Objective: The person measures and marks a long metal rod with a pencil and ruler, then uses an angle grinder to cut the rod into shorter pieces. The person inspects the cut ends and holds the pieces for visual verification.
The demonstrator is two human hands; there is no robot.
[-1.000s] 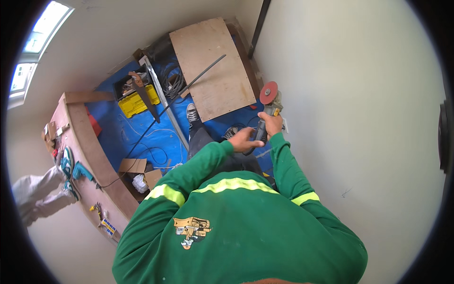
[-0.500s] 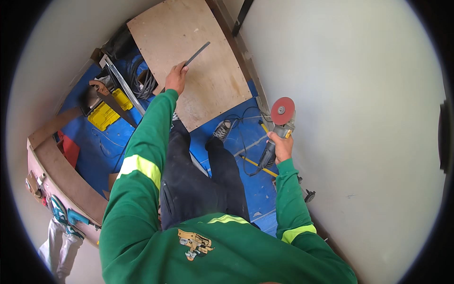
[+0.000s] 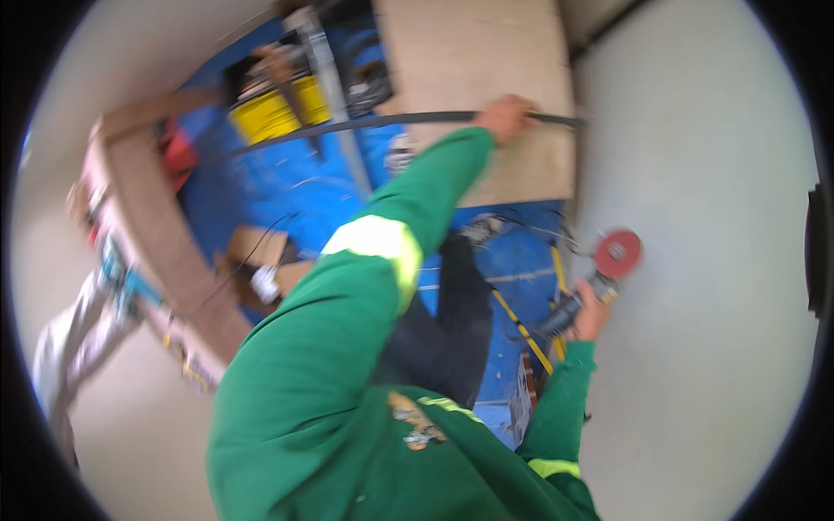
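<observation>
A long, thin dark strip [image 3: 408, 117], seemingly a flat bar, runs crosswise from the left over the plywood. My left hand [image 3: 508, 120] is closed round it near its right end, which reaches close to the white wall. Lower on the right, my right hand [image 3: 592, 314] grips an angle grinder [image 3: 569, 311] by its body. The grinder's red disc [image 3: 618, 253] points up and stands beside the wall, with no contact that I can make out with the strip. Motion blurs the picture.
A large plywood sheet [image 3: 478, 52] lies ahead on a blue floor covering [image 3: 347, 230]. An open yellow toolbox [image 3: 278, 113] and a metal rail [image 3: 334, 95] are at left. Cardboard [image 3: 261, 247] lies nearer. Yellow-and-black rods [image 3: 521, 330] lie by the wall [image 3: 695, 260]. A person's legs [image 3: 69, 347] show far left.
My view has turned, and things ahead appear further right. The strip, held in my left hand, has swung from slanting away to lying crosswise. The grinder stays in my right hand.
</observation>
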